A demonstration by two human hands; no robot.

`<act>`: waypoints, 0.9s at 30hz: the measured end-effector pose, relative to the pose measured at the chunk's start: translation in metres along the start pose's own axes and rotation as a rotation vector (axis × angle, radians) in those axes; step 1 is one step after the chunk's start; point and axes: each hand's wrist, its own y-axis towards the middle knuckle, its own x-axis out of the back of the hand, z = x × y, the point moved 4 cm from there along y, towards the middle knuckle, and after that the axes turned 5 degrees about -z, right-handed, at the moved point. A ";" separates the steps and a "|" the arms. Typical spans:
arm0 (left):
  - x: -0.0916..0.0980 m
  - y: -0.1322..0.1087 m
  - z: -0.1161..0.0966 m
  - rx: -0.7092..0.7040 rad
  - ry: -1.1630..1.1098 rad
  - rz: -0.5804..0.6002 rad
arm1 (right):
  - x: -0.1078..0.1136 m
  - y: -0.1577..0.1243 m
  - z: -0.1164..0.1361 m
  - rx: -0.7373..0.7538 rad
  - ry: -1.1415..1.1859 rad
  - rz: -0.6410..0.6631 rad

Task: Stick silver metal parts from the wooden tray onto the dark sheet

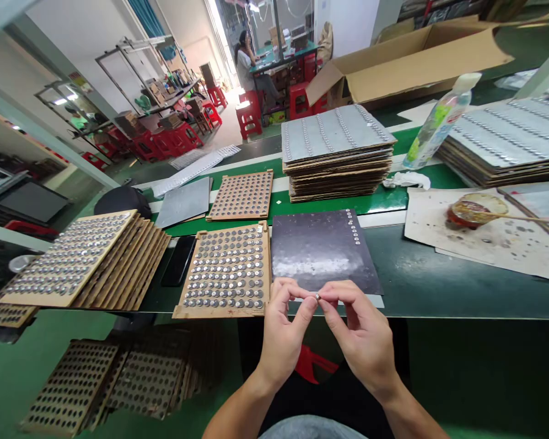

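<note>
The bare left hand and bare right hand are pinching a small round silver metal disc closely between their fingertips, steadying it near the lower edge of a dark rectangular sheet.

The head camera looks forward and down at left hand and right hand.

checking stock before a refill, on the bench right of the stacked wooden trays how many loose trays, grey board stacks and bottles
loose wooden trays: 2
grey board stacks: 2
plastic bottles: 1
total: 5
</note>
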 end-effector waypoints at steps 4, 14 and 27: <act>-0.001 -0.005 -0.004 -0.083 0.080 -0.061 | -0.003 -0.007 0.005 -0.051 0.065 -0.018; 0.000 -0.013 -0.012 -0.229 0.244 -0.112 | -0.005 -0.004 0.015 -0.106 0.109 -0.064; 0.000 -0.010 -0.013 -0.105 0.131 -0.083 | -0.005 -0.007 0.014 -0.129 0.109 -0.100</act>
